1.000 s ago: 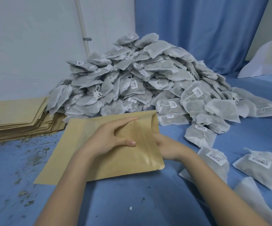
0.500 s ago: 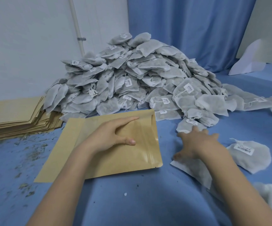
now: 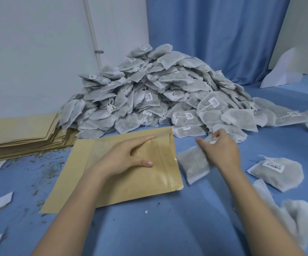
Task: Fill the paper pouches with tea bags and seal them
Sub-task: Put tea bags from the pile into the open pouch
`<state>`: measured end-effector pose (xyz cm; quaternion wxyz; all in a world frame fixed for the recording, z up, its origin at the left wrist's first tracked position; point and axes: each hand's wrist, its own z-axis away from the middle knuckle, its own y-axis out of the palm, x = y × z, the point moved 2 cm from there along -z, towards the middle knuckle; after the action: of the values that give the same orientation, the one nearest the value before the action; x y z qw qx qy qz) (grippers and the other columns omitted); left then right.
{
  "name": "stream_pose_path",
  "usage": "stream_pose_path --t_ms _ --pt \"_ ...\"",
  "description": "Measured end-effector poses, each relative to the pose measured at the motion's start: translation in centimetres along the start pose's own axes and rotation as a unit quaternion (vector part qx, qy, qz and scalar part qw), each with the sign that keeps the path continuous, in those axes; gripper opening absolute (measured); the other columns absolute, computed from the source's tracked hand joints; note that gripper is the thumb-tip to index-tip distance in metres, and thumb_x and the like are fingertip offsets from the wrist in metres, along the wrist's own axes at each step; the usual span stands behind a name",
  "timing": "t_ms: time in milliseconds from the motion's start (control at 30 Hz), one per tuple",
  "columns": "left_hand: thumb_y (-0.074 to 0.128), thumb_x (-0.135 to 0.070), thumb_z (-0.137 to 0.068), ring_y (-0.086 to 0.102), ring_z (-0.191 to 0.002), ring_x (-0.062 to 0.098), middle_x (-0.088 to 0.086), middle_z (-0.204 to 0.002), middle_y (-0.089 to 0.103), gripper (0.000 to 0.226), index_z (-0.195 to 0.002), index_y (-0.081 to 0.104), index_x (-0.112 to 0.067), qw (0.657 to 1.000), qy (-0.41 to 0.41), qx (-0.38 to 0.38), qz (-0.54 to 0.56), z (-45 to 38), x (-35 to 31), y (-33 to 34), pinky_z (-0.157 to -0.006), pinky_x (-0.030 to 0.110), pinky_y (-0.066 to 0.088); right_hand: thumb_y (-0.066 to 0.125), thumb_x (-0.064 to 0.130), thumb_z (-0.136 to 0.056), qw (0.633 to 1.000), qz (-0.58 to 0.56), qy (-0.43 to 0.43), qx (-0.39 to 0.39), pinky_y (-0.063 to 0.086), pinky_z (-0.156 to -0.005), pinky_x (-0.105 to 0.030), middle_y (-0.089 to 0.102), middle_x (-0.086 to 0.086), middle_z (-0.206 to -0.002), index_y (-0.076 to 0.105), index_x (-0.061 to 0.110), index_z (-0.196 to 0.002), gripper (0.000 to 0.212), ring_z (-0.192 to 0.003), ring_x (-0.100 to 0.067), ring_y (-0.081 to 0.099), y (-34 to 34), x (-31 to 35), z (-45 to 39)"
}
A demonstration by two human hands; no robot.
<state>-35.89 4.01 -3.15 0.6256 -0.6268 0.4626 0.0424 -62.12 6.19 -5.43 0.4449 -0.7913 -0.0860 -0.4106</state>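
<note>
Blue tabletop (image 3: 168, 228) — flat kraft pouch (image 3: 112, 182), grey gauzy tea bag (image 3: 192, 165).

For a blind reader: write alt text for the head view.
The left hand presses a kraft paper pouch flat on the blue table while the right hand grips a tea bag beside it. Behind is a large tea bag pile.

Right hand (image 3: 221, 152) now grips tea bag (image 3: 194, 165)
</note>
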Motion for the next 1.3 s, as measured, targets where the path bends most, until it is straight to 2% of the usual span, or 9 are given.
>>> stream_pose_path --t_ms 167,300,400,533,667,833,967,1133,1300 --pt "0.082 -0.033 -0.067 0.031 -0.105 -0.036 -0.048 -0.117 0.040 0.073 -0.126 0.045 -0.055 1.000 -0.001 -0.020 -0.001 0.5 -0.1 0.0 -0.086 -0.008 0.024 0.060 0.053 -0.081 0.988 -0.132 0.043 -0.067 0.035 -0.076 -0.035 0.057 -0.014 -0.110 0.047 0.010 -0.104 0.052 -0.104 -0.031 0.053 0.2 2.3 0.3" --pt "0.082 -0.034 -0.066 0.035 -0.112 -0.029 -0.044 -0.121 0.043 0.070 -0.120 0.045 -0.060 0.998 0.014 -0.057 0.011 0.5 -1.0 0.5 -0.090 -0.005 0.024 0.040 0.056 -0.091 0.973 -0.191 -0.007 0.129 0.042 -0.057 -0.021 0.058 0.001 -0.071 0.050 0.014 -0.072 0.048 -0.069 -0.019 0.056 3.3 5.9 2.8" --pt "0.082 -0.035 -0.065 0.040 -0.116 -0.020 -0.042 -0.121 0.048 0.068 -0.116 0.046 -0.062 0.997 0.014 -0.073 0.005 1.0 -1.0 -0.1 -0.093 -0.002 0.026 0.035 0.053 -0.095 0.867 -0.341 0.071 0.357 0.038 -0.038 -0.011 0.051 0.005 -0.051 0.051 0.016 -0.063 0.051 -0.038 -0.007 0.047 2.9 6.6 3.7" --pt "0.081 -0.035 -0.066 0.042 -0.119 -0.014 -0.033 -0.128 0.050 0.070 -0.118 0.044 -0.062 0.999 0.018 -0.050 -0.013 1.4 -1.6 0.3 -0.100 0.009 0.029 0.035 0.079 -0.077 0.757 -0.360 0.018 0.544 0.052 -0.091 -0.038 0.065 -0.017 -0.114 0.062 0.006 -0.117 0.087 -0.105 -0.030 0.063 2.7 6.6 4.8" --pt "0.081 -0.032 -0.067 0.038 -0.116 -0.022 -0.038 -0.126 0.047 0.070 -0.117 0.044 -0.063 0.999 0.031 -0.037 0.012 1.7 -2.4 1.3 -0.093 -0.002 0.026 0.036 0.081 -0.072 0.683 -0.425 0.023 0.593 0.053 -0.085 -0.033 0.064 -0.013 -0.105 0.065 0.007 -0.105 0.086 -0.096 -0.026 0.063 2.0 7.1 6.3" --pt "0.081 -0.035 -0.066 0.033 -0.115 -0.028 -0.046 -0.121 0.043 0.072 -0.121 0.043 -0.062 1.000 0.029 -0.009 0.001 2.8 -2.6 1.8 -0.090 -0.006 0.024 0.027 0.084 -0.073 0.846 -0.244 -0.030 0.473 0.052 -0.088 -0.028 0.071 -0.006 -0.102 0.065 0.008 -0.108 0.091 -0.093 -0.020 0.068 -0.4 4.6 6.3" --pt "0.082 -0.032 -0.066 0.033 -0.111 -0.032 -0.051 -0.115 0.042 0.072 -0.122 0.046 -0.060 0.999 0.038 -0.006 0.005 3.4 -3.2 2.6 -0.087 -0.007 0.023 0.044 0.039 -0.091 0.959 0.084 -0.139 0.231 0.043 -0.073 -0.027 0.067 0.001 -0.100 0.067 0.023 -0.094 0.028 -0.093 -0.019 0.061 -4.3 1.6 5.7" --pt "0.081 -0.033 -0.067 0.033 -0.110 -0.032 -0.047 -0.118 0.041 0.070 -0.122 0.046 -0.059 0.999 0.044 0.009 0.017 3.2 -4.6 4.1 -0.087 -0.007 0.024 0.054 0.034 -0.081 0.819 0.475 -0.023 0.320 0.039 -0.095 -0.038 0.038 -0.008 -0.128 0.050 0.027 -0.124 0.044 -0.122 -0.031 0.038 -6.3 0.1 6.6" --pt "0.082 -0.036 -0.066 0.032 -0.111 -0.032 -0.048 -0.118 0.041 0.070 -0.121 0.046 -0.062 0.999 0.049 0.018 0.012 3.1 -5.2 5.2 -0.087 -0.007 0.024 0.052 0.010 -0.082 0.812 0.480 -0.064 0.324 0.050 -0.079 -0.029 0.046 -0.003 -0.075 0.051 0.009 -0.080 0.002 -0.086 -0.026 0.052 -6.0 -0.1 6.9"
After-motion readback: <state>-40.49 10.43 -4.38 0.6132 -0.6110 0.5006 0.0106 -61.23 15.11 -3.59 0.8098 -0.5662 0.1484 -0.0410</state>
